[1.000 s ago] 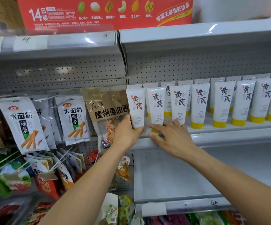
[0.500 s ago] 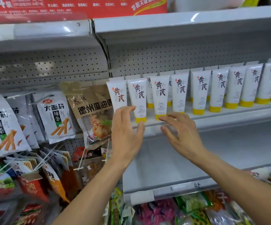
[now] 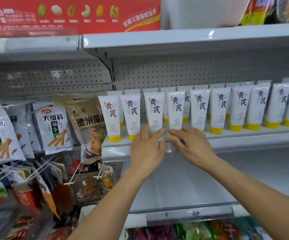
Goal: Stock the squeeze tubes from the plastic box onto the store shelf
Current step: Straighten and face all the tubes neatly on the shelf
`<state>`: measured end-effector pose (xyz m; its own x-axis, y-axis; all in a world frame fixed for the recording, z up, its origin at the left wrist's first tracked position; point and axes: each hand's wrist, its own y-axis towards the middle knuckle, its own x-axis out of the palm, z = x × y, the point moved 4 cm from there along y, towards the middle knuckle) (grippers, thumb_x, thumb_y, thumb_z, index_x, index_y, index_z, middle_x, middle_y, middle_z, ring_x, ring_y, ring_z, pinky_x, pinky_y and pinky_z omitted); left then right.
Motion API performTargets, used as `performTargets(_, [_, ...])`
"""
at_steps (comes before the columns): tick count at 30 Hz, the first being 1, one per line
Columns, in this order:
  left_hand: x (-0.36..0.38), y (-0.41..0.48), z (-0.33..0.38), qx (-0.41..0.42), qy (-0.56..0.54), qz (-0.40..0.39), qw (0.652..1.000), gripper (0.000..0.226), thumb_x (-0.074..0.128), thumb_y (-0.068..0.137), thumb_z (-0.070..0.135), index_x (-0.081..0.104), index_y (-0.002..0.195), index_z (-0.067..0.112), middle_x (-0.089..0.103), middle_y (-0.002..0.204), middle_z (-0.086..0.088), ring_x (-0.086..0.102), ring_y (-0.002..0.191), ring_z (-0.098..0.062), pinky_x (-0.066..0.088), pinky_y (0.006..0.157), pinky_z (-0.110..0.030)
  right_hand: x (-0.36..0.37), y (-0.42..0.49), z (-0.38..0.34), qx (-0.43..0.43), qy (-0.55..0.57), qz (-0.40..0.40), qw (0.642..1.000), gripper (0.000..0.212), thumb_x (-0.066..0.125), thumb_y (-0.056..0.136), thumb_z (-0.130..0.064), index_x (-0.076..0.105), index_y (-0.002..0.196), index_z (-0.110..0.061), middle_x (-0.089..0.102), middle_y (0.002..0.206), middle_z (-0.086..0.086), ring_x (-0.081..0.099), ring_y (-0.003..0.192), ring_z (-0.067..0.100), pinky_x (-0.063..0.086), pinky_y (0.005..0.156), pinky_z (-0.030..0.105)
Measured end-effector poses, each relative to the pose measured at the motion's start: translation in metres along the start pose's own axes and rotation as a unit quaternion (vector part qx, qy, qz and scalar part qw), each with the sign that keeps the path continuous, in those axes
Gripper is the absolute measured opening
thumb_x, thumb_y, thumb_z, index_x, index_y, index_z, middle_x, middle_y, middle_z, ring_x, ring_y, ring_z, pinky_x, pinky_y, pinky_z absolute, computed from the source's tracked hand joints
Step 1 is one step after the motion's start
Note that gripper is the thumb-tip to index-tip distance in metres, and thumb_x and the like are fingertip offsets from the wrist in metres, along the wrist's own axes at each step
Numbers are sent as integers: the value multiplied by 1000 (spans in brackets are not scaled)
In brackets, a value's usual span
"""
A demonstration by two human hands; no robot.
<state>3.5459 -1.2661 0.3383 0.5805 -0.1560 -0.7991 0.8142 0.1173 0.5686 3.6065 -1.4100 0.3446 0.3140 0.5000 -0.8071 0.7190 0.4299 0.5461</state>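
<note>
Leftmost squeeze tube was gripped a second ago and now stands free at the row's left end. Left hand has moved right, fingers straight against the third tube. Right hand lies flat at the fourth tube (no grip on either side). Looks like the front row on the shelf is being straightened. Fingers hide both tube bases, the back row is mostly occluded, and the plastic box is out of view.

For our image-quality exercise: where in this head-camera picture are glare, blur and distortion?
Head view: glare on the grey metal upper shelf edge; blur smears the red snack packets lower left; wide-angle distortion skews shelf lines; white yellow-capped squeeze tubes sharp.
</note>
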Motion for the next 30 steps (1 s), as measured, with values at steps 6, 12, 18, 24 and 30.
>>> performTargets(6, [5, 3, 5, -26, 51, -5, 998, 76, 5, 76, 55, 36, 144, 38, 48, 136, -4, 45, 121, -29, 31, 101, -36, 3, 0, 3, -15, -44, -15, 999, 84, -1, 71, -72, 45, 135, -45, 55, 127, -2, 48, 118, 25, 31, 95, 35])
performTargets(12, [8, 4, 5, -38, 47, 13, 998, 74, 9, 78, 54, 39, 143, 36, 50, 134, -4, 46, 121, -28, 32, 101, -37, 6, 3, 5, -23, -56, -42, 997, 53, 27, 92, -65, 40, 139, -45, 50, 134, -1, 41, 126, 24, 28, 101, 38])
performTargets(18, [3, 0, 7, -28, 21, 9, 999, 70, 17, 82, 58, 45, 140, 32, 48, 137, -5, 44, 125, -27, 32, 104, -36, 3, 0, 8, -47, -17, -35, 998, 60, 23, 87, -69, 49, 134, -41, 56, 127, 2, 47, 118, 28, 33, 97, 37])
performTargets(24, [-4, -16, 47, 1, -7, 90, 996, 55, 40, 86, 49, 55, 128, 18, 51, 124, -8, 50, 114, -28, 46, 93, -40, -28, -17, 38, -77, 85, 133, 985, 38, 40, 88, -41, 71, 105, -25, 64, 96, -3, 58, 93, 23, 43, 76, 36])
performTargets(30, [26, 1, 113, 57, -99, 28, 993, 48, 47, 91, 41, 45, 138, 31, 41, 134, -5, 42, 125, -23, 40, 103, -35, -55, -25, 100, -21, 116, 199, 973, 32, 47, 87, -32, 71, 102, -18, 57, 93, 4, 54, 91, 26, 46, 76, 39])
